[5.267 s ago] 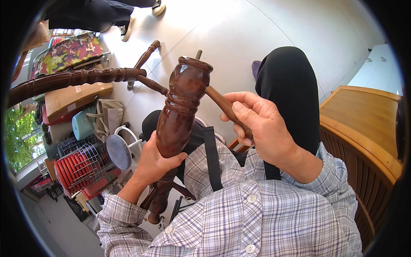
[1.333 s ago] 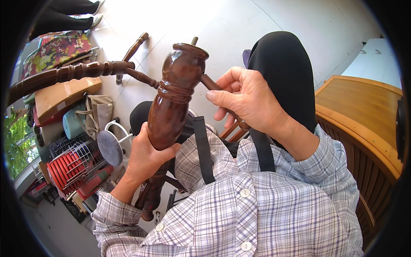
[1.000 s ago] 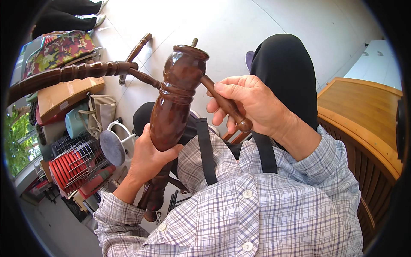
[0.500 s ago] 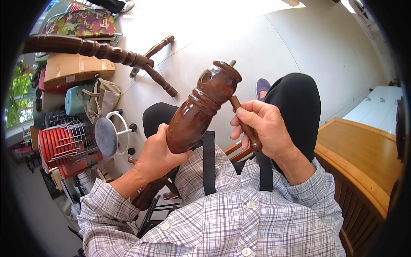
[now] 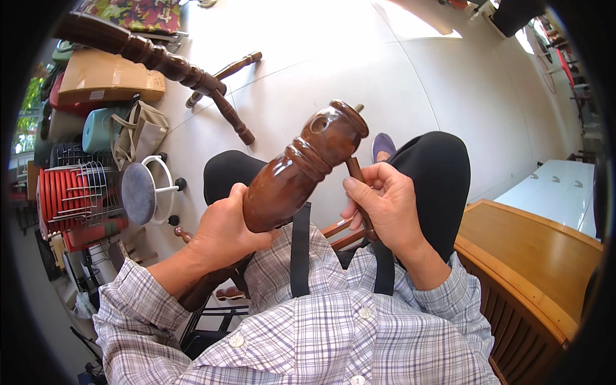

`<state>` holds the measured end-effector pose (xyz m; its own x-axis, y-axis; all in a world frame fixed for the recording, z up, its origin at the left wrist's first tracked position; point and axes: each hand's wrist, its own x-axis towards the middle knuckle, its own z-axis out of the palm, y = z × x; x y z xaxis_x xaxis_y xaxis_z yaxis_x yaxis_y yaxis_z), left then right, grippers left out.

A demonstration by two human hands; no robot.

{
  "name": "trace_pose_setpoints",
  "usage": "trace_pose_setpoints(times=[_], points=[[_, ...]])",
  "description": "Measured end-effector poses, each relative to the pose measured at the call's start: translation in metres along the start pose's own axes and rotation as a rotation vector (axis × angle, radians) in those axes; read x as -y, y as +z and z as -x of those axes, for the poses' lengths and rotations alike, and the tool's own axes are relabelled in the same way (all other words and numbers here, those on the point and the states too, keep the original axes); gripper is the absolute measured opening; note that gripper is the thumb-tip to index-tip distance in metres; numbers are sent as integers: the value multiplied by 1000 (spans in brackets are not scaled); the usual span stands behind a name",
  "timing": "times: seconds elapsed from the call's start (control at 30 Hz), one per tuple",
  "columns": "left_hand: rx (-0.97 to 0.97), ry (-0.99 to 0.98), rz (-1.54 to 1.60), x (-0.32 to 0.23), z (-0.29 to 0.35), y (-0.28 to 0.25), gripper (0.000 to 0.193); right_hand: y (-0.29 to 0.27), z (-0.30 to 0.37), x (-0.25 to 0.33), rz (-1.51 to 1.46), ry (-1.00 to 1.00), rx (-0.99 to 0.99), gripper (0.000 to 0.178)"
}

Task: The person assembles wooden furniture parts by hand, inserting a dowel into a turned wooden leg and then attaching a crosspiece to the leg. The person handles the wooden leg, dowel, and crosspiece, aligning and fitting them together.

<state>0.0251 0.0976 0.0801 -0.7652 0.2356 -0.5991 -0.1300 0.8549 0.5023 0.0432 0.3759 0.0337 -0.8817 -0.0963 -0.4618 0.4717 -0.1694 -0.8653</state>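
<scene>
My left hand point(image 5: 218, 231) is wrapped round the lower end of a thick, glossy dark-brown turned wooden post point(image 5: 282, 187), which tilts up to the right. A round hole shows in the post's upper part, and a short metal bolt point(image 5: 359, 108) sticks out of its flanged end. Between thumb and fingers, my right hand point(image 5: 394, 208) pinches a slim turned wooden peg point(image 5: 355, 169) with a rounded knob at its lower end. The peg's upper tip is right by the post's right side; whether it sits in a hole there I cannot tell.
A dark turned wooden stand point(image 5: 163, 63) with crossing legs reaches in at upper left. Along the left are a cardboard box point(image 5: 106, 77), a beige bag point(image 5: 144, 131), a round grey-topped stool point(image 5: 139, 194) and red items in a wire rack point(image 5: 70, 199). A wooden cabinet point(image 5: 526, 250) stands at right.
My view has shifted slightly. The post has turned a little, its hole showing more plainly, and the peg stands more upright beside it. Both hands keep their holds.
</scene>
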Motion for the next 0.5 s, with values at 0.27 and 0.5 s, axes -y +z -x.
trace_pose_setpoints(times=[0.27,0.5], points=[[21,68,142,-3,-6,-6,67,-1,-3,6,-238,32,106,35],[115,42,326,2,-14,-9,71,-2,11,17,-9,-82,5,42]])
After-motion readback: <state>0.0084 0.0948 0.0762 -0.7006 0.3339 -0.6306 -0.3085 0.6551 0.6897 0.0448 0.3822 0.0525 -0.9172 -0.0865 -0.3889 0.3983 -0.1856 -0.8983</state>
